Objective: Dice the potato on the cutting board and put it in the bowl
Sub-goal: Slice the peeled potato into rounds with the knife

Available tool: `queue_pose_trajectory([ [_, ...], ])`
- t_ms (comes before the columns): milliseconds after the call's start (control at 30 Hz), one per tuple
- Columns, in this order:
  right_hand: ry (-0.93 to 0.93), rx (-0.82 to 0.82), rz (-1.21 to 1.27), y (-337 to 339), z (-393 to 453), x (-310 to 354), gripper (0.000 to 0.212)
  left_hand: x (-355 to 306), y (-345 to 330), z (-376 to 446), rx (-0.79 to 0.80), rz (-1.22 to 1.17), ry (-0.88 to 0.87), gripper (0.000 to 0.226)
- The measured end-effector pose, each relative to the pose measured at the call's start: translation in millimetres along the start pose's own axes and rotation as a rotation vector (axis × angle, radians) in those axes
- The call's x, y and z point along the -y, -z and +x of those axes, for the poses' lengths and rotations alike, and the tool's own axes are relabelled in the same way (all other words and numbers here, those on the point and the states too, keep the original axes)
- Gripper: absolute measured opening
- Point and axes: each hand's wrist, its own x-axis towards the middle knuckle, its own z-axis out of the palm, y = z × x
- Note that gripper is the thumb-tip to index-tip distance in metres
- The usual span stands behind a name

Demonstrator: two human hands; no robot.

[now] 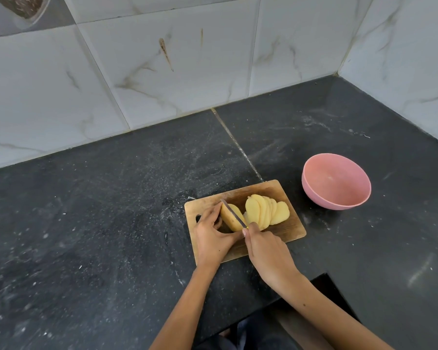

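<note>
Nearest the camera, two bare forearms reach up from the lower edge over a dark stone table [91, 223], its surface speckled and dusted with pale powdery smears. The right hand [268, 251] is curled round the yellow handle of a knife [234, 215], which is almost wholly hidden in its grip, with the forefinger laid along the top. The thin blade runs from the hand up and to the left, lying across the uncut potato piece [232, 218]. The left hand [210, 236] steadies that piece, fingers bent over its far left side and thumb pressed at its near end.

Both hands work over a small rectangular wooden cutting board [292, 227] with rounded corners and a worn, darkened middle (a handle slot shows just left of the left hand). The board's long axis runs left to right, tilted slightly.

The remaining piece is a peeled, pale yellow lump with its long axis pointing away and to the left. Just right of it, oval potato slices [266, 210] lean on one another like fallen dominoes, fanned toward the right.

Further right, off the board and apart from it, a round matte pink bowl [336, 181] stands upright on the table.

Beyond, white marble-look wall tiles [162, 72] with grey-brown veins meet in a corner.
</note>
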Motion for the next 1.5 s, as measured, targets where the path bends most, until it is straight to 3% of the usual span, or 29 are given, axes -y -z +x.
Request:
queue_pose_trajectory([
  [367,-0.025,0.037,0.006,-2,4,3,0.029,-1,-3,-1,-0.035,-0.02,0.009,0.079],
  [900,-0.052,0.055,0.119,3,2,-7,0.031,-4,-2,4,-0.009,-0.033,0.031,0.09],
  [1500,-0.06,0.073,0.035,3,2,-5,0.025,-3,-4,3,-0.004,-0.019,0.035,0.088],
])
